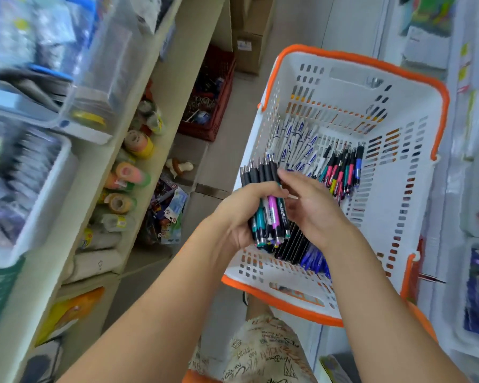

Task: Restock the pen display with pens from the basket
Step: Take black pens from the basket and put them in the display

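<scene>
Gripping a fat bundle of pens (270, 214), the left hand (244, 217) wraps round their middles over the basket (415, 172), and the right hand (313, 205), fingers loosely curled, steadies the black grip ends. Light, stiff, smooth plastic barrels, I'd say, so likely to slide out; squeezing mid-barrel looks wise. Down in the white basket with the orange rim: white pens (296, 142) at the far corner, coloured pens (343, 170) beside them, black pens (293, 244) and blue pens (315, 259) under the hands. No pen display clearly visible.
</scene>
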Available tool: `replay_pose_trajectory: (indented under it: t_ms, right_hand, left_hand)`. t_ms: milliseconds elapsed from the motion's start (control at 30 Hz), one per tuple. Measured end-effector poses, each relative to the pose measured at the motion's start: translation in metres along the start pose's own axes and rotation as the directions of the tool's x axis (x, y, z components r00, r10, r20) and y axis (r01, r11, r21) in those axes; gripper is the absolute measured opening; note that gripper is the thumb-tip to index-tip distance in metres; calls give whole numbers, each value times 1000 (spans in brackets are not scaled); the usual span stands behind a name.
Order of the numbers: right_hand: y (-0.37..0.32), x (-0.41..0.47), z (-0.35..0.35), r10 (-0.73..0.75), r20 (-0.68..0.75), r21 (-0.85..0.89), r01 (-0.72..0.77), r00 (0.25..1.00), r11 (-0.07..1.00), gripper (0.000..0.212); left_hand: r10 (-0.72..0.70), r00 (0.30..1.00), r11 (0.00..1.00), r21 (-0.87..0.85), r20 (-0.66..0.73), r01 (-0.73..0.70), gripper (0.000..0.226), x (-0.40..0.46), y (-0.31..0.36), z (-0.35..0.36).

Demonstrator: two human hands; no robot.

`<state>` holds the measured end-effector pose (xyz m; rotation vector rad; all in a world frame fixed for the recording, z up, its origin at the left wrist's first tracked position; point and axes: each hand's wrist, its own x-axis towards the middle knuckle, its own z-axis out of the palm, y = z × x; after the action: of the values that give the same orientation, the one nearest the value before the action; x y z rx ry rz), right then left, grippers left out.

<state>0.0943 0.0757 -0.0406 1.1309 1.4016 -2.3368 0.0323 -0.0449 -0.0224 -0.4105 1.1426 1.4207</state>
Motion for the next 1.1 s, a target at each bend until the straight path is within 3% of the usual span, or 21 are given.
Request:
replay_pose_trajectory:
  t_ms: [67, 200, 333, 533, 600, 800, 867, 1100]
  right_hand:
    - [-12, -10, 28, -41, 31, -64, 43, 999, 997, 19]
    - [-29, -40, 102, -103, 199, -244, 151, 975, 958, 6]
    - [-18, -80, 199, -55, 348, -399, 200, 936, 895, 10]
    - [44, -156, 369, 107, 544, -563, 268, 832, 782, 10]
    - [72, -185, 422, 106, 568, -608, 329, 816, 723, 11]
    - [142, -265, 533, -95, 699, -612, 661, 709, 434, 31]
    - [155, -282, 552, -103, 694, -599, 651, 713, 466, 33]
    - [151, -293, 587, -21, 607, -482, 389, 794, 785, 12]
  left_hand:
    - [53, 999, 996, -71, 2, -52, 27, -28, 8, -12]
    - [177, 982, 961, -202, -70, -188, 12, -104, 14, -48]
    - [282, 948, 892, -323, -150, -316, 24, -192, 2, -102]
    - [480, 819, 686, -447, -314, -574, 21, -338, -49, -205]
    - [515, 770, 605, -477, -376, -637, 21, -383, -74, -237]
    - [511, 655, 391, -527, -558, -754, 19, -488, -132, -297]
    - [497, 636, 351, -534, -590, -770, 21, -509, -140, -307]
    - [528, 597, 212, -587, -604, -782, 10, -540, -130, -322]
